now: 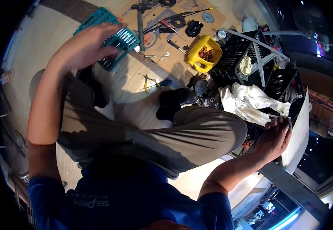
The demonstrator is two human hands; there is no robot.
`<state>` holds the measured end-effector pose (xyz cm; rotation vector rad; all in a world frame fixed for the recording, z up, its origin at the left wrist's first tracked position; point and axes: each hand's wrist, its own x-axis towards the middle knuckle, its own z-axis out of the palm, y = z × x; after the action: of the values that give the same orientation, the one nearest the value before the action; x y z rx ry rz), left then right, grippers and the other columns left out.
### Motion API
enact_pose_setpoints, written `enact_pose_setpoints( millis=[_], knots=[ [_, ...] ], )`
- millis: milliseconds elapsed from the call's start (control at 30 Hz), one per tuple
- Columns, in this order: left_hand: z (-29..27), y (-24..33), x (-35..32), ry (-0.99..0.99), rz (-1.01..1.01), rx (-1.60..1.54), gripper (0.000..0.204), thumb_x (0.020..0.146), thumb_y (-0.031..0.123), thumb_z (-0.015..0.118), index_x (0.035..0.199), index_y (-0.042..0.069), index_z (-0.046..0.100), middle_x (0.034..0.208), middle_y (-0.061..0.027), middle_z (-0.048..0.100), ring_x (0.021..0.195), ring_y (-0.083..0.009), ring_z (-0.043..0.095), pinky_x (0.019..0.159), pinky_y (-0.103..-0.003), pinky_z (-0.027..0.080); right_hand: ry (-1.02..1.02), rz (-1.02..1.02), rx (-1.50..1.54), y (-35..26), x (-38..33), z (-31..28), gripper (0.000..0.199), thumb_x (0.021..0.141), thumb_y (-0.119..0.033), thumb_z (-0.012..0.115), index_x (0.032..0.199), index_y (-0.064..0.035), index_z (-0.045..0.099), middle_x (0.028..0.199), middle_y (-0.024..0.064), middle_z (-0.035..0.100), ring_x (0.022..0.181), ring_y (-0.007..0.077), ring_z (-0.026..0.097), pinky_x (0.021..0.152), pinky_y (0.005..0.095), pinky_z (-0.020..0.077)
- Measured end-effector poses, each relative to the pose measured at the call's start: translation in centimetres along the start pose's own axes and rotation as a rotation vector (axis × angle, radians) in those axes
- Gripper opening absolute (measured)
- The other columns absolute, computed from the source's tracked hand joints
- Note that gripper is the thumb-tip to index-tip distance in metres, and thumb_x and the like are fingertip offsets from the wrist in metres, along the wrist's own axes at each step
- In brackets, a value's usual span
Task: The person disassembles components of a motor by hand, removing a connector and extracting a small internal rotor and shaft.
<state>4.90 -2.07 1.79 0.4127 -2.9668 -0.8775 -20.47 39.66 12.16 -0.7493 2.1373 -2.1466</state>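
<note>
Head view, the only one we have: left hand (88,45) up over the teal socket case (99,17), thumb and fingers well apart, nothing seen between them, and whether a fingertip touches the case can't be told from above! The case lies open on the floor (136,117) with bright sockets (126,37) in their row, right beneath and just past those fingers. How far along is it? Laid out and under way, I'd judge: tools are out, loose parts lie about, and no two of them show as plainly joined; what remains can't be read from here. Look at the spread on the cardboard (176,68): a hammer (140,28), a red-handled screwdriver (167,24), a black part (193,28), a grey disc (208,17). Nearer the feet, yellow-handled pliers (146,84) lie beside a blue-handled screwdriver (165,82), while a cut-open yellow jug (198,66) holds copper-coloured bits (206,53) by the black crate (228,55). Over on the far side, right hand (272,141), fingers bent, tips at the lower edge of the white cloth (245,97); pinching it or merely resting there, I cannot tell! That cloth sprawls beyond the fingertips, well apart from the socket case.
</note>
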Motion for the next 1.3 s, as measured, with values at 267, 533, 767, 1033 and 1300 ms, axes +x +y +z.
enact_pose_setpoints(
  millis=[267, 533, 767, 1033, 1300],
  knots=[
    [-3.0, -1.2, 0.7, -0.155, -0.109, -0.181, 0.075, 0.082, 0.028, 0.065, 0.141, -0.006, 0.034, 0.140, -0.0268, 0.043, 0.128, -0.0349, 0.045, 0.109, -0.034, 0.035, -0.711, 0.100, -0.598, 7.4, -4.2, 16.8, 0.028, 0.090, -0.012, 0.060, 0.116, -0.0012, 0.060, 0.100, 0.0120, 0.067, 0.087, 0.0182, 0.064, 0.077, 0.0313, 0.0501],
    [-5.6, 1.0, -4.3, -0.045, -0.123, -0.086, 0.064, 0.089, 0.026, 0.060, 0.140, -0.005, 0.036, 0.127, -0.0286, 0.053, 0.112, -0.0349, 0.056, 0.098, -0.038, 0.044, -1.667, 0.166, -1.220, 24.2, -9.5, 13.5, 0.046, 0.089, -0.037, 0.059, 0.116, 0.0010, 0.060, 0.103, 0.0245, 0.065, 0.103, 0.0396, 0.060, 0.090, 0.0450, 0.0474],
    [-6.7, -1.6, -5.3, -0.044, -0.166, -0.150, 0.054, 0.087, 0.020, 0.063, 0.133, -0.003, 0.045, 0.107, -0.0249, 0.064, 0.098, -0.0324, 0.063, 0.087, -0.037, 0.049, -1.289, 0.520, -0.946, 25.8, -11.4, 18.3, 0.046, 0.092, -0.040, 0.058, 0.098, 0.0061, 0.064, 0.096, 0.0199, 0.068, 0.091, 0.0268, 0.066, 0.083, 0.0388, 0.0510],
    [-1.7, -10.3, -4.0, 0.204, -0.100, -0.101, 0.056, 0.088, 0.028, 0.065, 0.135, 0.002, 0.047, 0.115, -0.0202, 0.062, 0.101, -0.0311, 0.063, 0.089, -0.038, 0.049, -1.085, 1.527, 0.179, 18.8, -20.3, 29.5, 0.053, 0.094, -0.044, 0.056, 0.116, 0.0041, 0.053, 0.086, 0.0103, 0.064, 0.074, 0.0172, 0.060, 0.060, 0.0288, 0.0491],
    [-3.1, -10.8, -2.0, -0.049, -0.145, -0.221, 0.060, 0.087, 0.025, 0.066, 0.141, 0.012, 0.042, 0.109, -0.0225, 0.065, 0.098, -0.0323, 0.063, 0.089, -0.038, 0.049, -1.034, 1.430, 0.173, 9.8, -12.8, 29.0, 0.020, 0.087, -0.012, 0.068, 0.103, -0.0032, 0.060, 0.073, 0.0003, 0.053, 0.063, 0.0118, 0.052, 0.055, 0.0286, 0.0463]
  ],
)
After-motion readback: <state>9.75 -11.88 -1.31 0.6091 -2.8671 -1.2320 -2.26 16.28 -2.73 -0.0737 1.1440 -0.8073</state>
